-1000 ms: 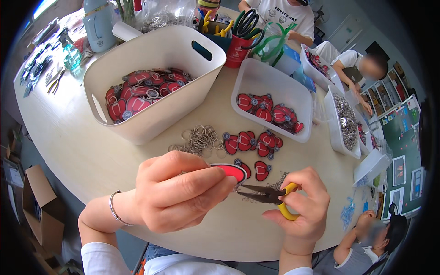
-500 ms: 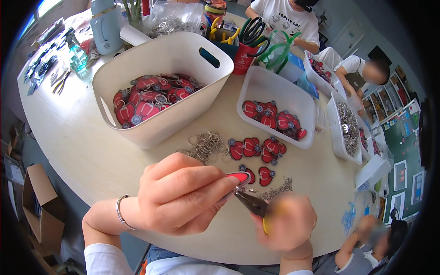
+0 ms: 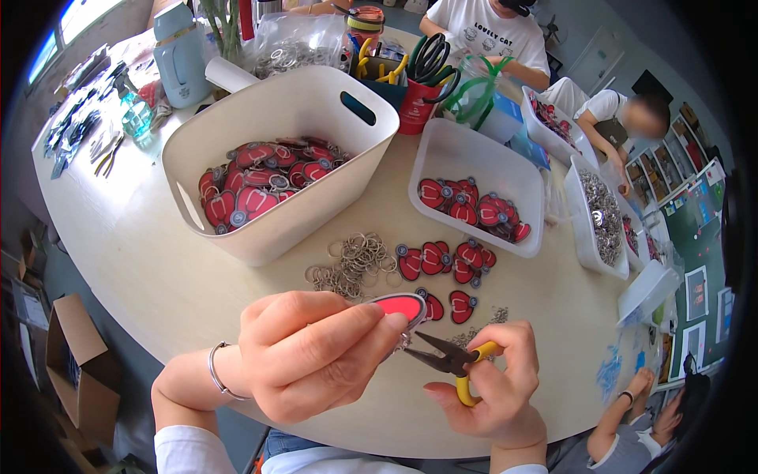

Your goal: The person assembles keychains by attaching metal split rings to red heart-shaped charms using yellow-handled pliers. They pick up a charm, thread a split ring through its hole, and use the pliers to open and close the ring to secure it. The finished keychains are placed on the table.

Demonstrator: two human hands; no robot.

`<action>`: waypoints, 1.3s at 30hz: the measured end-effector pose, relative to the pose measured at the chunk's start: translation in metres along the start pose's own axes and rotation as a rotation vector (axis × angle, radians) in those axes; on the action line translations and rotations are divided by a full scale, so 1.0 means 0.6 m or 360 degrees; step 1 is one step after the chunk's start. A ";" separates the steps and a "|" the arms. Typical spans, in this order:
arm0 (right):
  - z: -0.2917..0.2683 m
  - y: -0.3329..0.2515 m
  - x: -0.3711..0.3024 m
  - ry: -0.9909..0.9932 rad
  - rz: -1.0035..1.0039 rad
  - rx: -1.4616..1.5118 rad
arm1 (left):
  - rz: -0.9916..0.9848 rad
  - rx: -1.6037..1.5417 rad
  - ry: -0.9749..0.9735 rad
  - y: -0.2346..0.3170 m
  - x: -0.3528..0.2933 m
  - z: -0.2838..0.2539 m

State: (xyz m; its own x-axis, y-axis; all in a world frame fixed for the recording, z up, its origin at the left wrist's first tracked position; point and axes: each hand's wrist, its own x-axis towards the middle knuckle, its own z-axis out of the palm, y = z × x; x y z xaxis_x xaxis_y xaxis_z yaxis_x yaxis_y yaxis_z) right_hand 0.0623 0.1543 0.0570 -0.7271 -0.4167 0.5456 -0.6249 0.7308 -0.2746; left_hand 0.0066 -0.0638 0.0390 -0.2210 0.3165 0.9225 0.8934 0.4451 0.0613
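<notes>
My left hand (image 3: 316, 351) pinches a flat red charm (image 3: 401, 305) with a grey rim, tilted up above the table. Small metal links hang at its lower edge, partly hidden by my fingers. Yellow-handled pliers (image 3: 448, 360) are in my right hand (image 3: 503, 387), their jaws spread just beside those links. Past my hands lie several matching red charms (image 3: 436, 257). Left of them is a heap of silver split rings (image 3: 357, 265), and a scatter of tiny metal rings (image 3: 499, 315) lies behind the pliers.
A large white bin (image 3: 316, 217) of finished-looking red charms stands at the left. A translucent tub (image 3: 537, 207) with more charms is right of it. Behind stand a red cup (image 3: 415, 107) with scissors and a blue flask (image 3: 181, 67). Other people sit around the table.
The pliers' jaws, closed at the charm's edge before, have opened and drawn slightly away from it. The charm is raised and shows more of its red face.
</notes>
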 end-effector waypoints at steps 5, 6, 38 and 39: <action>0.003 0.000 0.002 0.0006 -0.0004 0.0032 | -0.0011 0.0017 -0.0037 0.003 0.001 -0.002; 0.004 0.000 0.002 0.0000 -0.0011 0.0045 | -0.0012 0.0016 -0.0053 0.003 0.001 -0.002; 0.025 -0.007 -0.014 0.0073 -0.0120 -0.0010 | -0.0068 0.0024 -0.0091 0.013 -0.001 -0.005; 0.025 -0.006 -0.012 0.0096 -0.0143 -0.0020 | -0.0092 -0.0006 -0.0126 0.013 0.001 -0.007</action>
State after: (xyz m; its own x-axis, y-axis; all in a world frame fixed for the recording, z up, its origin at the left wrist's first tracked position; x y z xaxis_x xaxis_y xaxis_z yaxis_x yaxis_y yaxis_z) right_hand 0.0654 0.1467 0.0425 -0.6496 -0.4481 0.6142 -0.6830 0.6988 -0.2126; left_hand 0.0153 -0.0638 0.0415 -0.3023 0.3557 0.8844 0.8796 0.4616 0.1150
